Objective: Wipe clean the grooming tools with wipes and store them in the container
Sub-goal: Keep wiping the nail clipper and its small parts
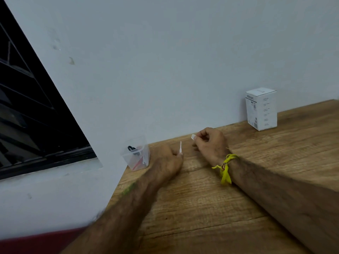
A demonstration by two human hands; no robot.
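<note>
Hands are both out over a wooden desk (229, 208) that butts up against a pale wall (165, 61). Left hand (167, 160) has its fingers pinched closed around the bottom of a thin white stick-like tool (180, 147), which points straight up; it's so small and blurry I honestly can't say what kind of grooming tool it is. Right hand (209, 143) sits just beside it, a bit further back toward the wall, fingers curled in and nipping a small white scrap (193, 137) between thumb and forefinger, probably the wipe. The two aren't touching, there's a clear gap between tool and scrap.

Clear plastic container (136, 155) stands at the desk's left corner, right by the wall and just left of the left hand. It's open on top and has a few bits inside, something black and something red, can't make out more than that.

Yellow thread band (226, 167) is tied round the right wrist. White carton (262, 109) stands upright against the wall, well off to the right. Dark window (33, 110) on the far left.
</note>
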